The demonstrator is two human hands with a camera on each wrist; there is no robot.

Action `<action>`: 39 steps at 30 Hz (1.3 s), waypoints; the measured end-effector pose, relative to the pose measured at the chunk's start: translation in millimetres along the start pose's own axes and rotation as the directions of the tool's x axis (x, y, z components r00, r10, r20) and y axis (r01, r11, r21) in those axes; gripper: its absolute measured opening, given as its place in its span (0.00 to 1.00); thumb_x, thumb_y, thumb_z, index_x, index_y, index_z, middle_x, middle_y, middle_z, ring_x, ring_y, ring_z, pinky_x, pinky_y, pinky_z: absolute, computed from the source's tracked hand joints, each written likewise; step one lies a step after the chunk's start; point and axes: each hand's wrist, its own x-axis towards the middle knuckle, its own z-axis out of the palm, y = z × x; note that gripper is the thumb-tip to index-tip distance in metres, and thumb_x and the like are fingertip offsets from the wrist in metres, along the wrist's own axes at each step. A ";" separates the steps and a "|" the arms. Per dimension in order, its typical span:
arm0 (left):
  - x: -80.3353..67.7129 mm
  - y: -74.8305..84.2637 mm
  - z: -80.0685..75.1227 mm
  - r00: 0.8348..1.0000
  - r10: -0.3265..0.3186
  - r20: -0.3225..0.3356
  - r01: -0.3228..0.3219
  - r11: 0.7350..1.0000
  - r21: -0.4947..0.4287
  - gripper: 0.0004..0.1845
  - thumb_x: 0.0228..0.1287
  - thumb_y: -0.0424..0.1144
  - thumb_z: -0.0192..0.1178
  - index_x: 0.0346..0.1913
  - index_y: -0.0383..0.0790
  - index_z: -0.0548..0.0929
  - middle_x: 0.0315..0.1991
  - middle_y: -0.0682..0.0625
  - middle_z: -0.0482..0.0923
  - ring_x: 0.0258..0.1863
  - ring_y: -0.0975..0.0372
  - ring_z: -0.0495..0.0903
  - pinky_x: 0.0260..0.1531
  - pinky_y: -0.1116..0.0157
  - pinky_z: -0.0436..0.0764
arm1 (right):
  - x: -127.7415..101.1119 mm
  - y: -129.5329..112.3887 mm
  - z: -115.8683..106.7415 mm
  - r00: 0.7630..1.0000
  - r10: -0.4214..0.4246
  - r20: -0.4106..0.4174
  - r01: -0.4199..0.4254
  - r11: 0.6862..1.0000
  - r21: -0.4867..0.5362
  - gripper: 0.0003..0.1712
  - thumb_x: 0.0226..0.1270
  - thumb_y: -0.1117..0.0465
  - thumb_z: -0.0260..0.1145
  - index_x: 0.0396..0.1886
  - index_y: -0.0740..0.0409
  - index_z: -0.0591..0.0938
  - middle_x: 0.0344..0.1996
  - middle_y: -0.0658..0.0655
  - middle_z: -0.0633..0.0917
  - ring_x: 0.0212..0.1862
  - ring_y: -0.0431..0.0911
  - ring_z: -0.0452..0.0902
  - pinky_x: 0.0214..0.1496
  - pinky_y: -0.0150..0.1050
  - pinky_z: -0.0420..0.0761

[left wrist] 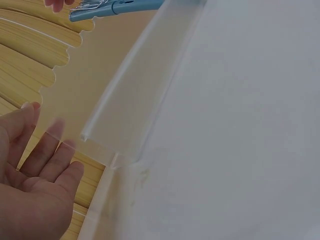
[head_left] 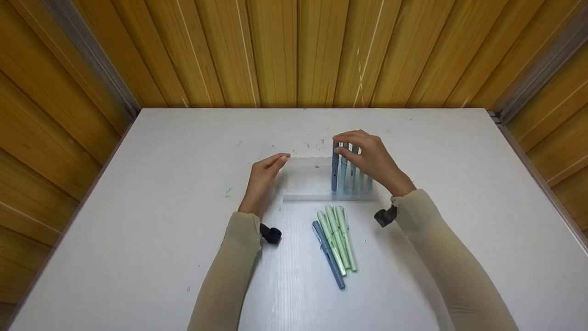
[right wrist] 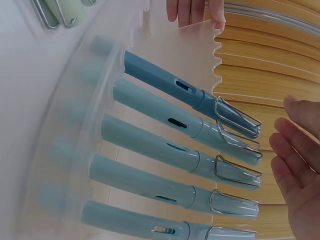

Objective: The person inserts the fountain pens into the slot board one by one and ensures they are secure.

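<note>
A clear plastic pen rack (head_left: 308, 196) stands mid-table. Several blue pens (head_left: 349, 177) stand upright in its right half, darkest at the left. My right hand (head_left: 367, 158) hovers at their capped tops, fingers relaxed and loosely bent. In the right wrist view the right hand (right wrist: 297, 160) sits just clear of the blue pens' (right wrist: 165, 145) metal clips. My left hand (head_left: 264, 177) lies with straight fingers against the rack's left end; the left wrist view shows the left hand (left wrist: 35, 185) flat beside the clear rack wall (left wrist: 135, 100).
Three green pens (head_left: 337, 236) and one dark blue pen (head_left: 328, 255) lie together on the white table (head_left: 138, 207) in front of the rack, between my forearms. Wood-panelled walls close in the table at the back and both sides.
</note>
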 end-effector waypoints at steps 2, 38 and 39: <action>-0.1 0.2 -0.1 1.000 -0.003 -0.002 0.003 1.000 0.001 0.18 0.66 0.53 0.60 0.52 0.49 0.85 0.57 0.54 0.80 0.64 0.61 0.72 0.66 0.60 0.69 | -2.1 -2.0 0.6 1.000 -0.009 0.011 0.009 1.000 0.016 0.17 0.62 0.65 0.69 0.51 0.60 0.84 0.49 0.58 0.86 0.55 0.50 0.80 0.60 0.47 0.78; -0.4 -1.0 -0.2 1.000 0.003 0.028 -0.001 0.997 -0.077 0.18 0.66 0.51 0.60 0.53 0.46 0.84 0.58 0.53 0.79 0.66 0.62 0.70 0.68 0.60 0.67 | -57.1 -40.4 46.7 0.837 0.122 0.534 -0.203 0.974 0.096 0.17 0.61 0.59 0.70 0.48 0.62 0.85 0.40 0.56 0.88 0.38 0.42 0.82 0.42 0.31 0.83; -0.2 -1.0 -0.2 1.000 0.003 0.028 -0.001 0.997 -0.080 0.18 0.66 0.51 0.60 0.53 0.46 0.84 0.58 0.53 0.79 0.65 0.61 0.70 0.68 0.60 0.67 | -57.8 -40.8 47.8 0.834 0.126 0.538 -0.208 0.974 0.094 0.17 0.61 0.59 0.70 0.47 0.63 0.86 0.40 0.56 0.88 0.38 0.42 0.82 0.41 0.31 0.82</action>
